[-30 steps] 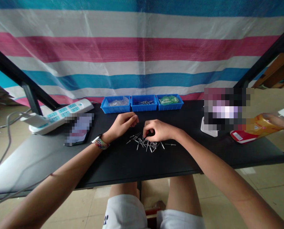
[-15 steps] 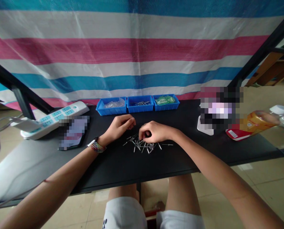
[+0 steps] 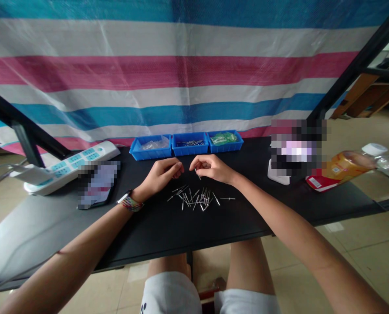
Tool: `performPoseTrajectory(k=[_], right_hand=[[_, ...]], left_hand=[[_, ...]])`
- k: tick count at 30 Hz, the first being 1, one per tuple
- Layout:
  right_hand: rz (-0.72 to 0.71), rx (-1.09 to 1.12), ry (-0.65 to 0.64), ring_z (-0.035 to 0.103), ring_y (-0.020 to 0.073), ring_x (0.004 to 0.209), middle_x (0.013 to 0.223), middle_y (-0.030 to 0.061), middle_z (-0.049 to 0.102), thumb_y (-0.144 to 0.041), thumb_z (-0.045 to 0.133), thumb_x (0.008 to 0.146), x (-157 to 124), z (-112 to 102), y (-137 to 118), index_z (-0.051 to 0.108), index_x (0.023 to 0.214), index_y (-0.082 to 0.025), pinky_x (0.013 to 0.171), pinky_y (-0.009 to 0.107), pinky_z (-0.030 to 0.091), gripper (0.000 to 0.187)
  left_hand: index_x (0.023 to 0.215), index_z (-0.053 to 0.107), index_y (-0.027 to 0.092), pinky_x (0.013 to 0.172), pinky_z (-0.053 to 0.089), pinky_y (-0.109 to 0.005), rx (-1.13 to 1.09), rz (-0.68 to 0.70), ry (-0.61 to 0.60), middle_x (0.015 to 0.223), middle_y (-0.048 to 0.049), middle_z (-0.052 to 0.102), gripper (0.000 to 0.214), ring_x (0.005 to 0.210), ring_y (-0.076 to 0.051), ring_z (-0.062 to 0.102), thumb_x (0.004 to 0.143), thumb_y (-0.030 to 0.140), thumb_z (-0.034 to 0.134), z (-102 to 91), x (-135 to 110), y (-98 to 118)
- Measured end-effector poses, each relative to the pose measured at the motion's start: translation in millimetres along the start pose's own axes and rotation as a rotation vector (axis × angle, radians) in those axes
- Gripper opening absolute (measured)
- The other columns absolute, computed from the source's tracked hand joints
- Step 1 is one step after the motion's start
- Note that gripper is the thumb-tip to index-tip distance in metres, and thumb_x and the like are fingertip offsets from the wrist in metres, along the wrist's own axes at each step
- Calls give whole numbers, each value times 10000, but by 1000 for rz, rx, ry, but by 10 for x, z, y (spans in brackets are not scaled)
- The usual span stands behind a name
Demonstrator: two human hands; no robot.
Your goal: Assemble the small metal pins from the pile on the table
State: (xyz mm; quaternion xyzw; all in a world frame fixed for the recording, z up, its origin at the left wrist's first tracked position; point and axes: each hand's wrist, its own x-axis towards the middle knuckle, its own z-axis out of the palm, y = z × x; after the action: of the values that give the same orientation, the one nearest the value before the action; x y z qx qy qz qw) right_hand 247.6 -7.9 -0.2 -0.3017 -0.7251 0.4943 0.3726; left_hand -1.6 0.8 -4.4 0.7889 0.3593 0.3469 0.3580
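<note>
Loose silver pop rivets [image 3: 197,200] lie scattered in a small heap on the black table [image 3: 168,231], nearer to me than both hands. Between thumb and fingers my right hand [image 3: 214,169] pinches one pop rivet [image 3: 198,175], its thin end pointing down, above and behind the heap. My left hand [image 3: 163,175] is curled closed just left of it, close to the tabletop; anything inside its fingers is hidden. Behind the hands, the middle blue bin [image 3: 190,151] contains several rivets.
The left blue bin [image 3: 151,154] holds a clear plastic bag, the right one [image 3: 226,146] a green bag. A power strip [image 3: 73,166] and a blurred phone [image 3: 99,185] lie left. On the right are a white object [image 3: 278,176] and a lying drink bottle [image 3: 341,168].
My right hand has risen from the heap and moved back, with a pop rivet in its pinch. My left hand has barely moved.
</note>
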Motion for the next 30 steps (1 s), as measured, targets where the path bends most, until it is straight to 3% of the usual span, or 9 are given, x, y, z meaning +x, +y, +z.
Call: performPoseTrajectory(k=[4, 10, 19, 24, 30], right_hand=[[79, 165, 157, 709, 157, 671, 784, 12, 726, -271, 824, 767, 53, 41, 148, 689, 883, -169, 650, 293, 585, 205], [95, 240, 183, 768, 170, 650, 903, 69, 806, -341, 815, 811, 72, 94, 248, 722, 958, -162, 597, 271, 605, 250], [69, 202, 269, 736, 140, 585, 869, 35, 783, -363, 809, 834, 48, 161, 232, 662, 936, -185, 517, 219, 550, 252], [4, 192, 321, 702, 114, 579, 844, -11, 698, -311, 817, 794, 47, 180, 216, 680, 912, -183, 533, 227, 566, 221], [-21, 146, 330, 661, 105, 567, 778, -13, 677, -355, 802, 830, 44, 201, 193, 692, 866, -178, 542, 233, 561, 212]], left_hand=[[868, 692, 157, 636, 503, -259, -51, 0, -39, 757, -37, 669, 436, 677, -156, 610, 1012, 561, 614, 2, -8, 19], [925, 691, 154, 645, 487, -251, -64, 13, -10, 807, -32, 667, 335, 701, -148, 595, 951, 486, 720, 26, -3, 58], [939, 701, 164, 674, 487, -259, 3, 35, 49, 848, -39, 703, 249, 724, -147, 613, 945, 411, 726, 37, 6, -18], [826, 645, 166, 615, 450, -253, -20, 2, 100, 718, -8, 630, 359, 643, -134, 567, 980, 488, 676, 47, 19, -34], [808, 640, 165, 611, 448, -256, -23, 7, 87, 716, -18, 633, 421, 642, -138, 563, 1002, 538, 645, 29, 10, -6]])
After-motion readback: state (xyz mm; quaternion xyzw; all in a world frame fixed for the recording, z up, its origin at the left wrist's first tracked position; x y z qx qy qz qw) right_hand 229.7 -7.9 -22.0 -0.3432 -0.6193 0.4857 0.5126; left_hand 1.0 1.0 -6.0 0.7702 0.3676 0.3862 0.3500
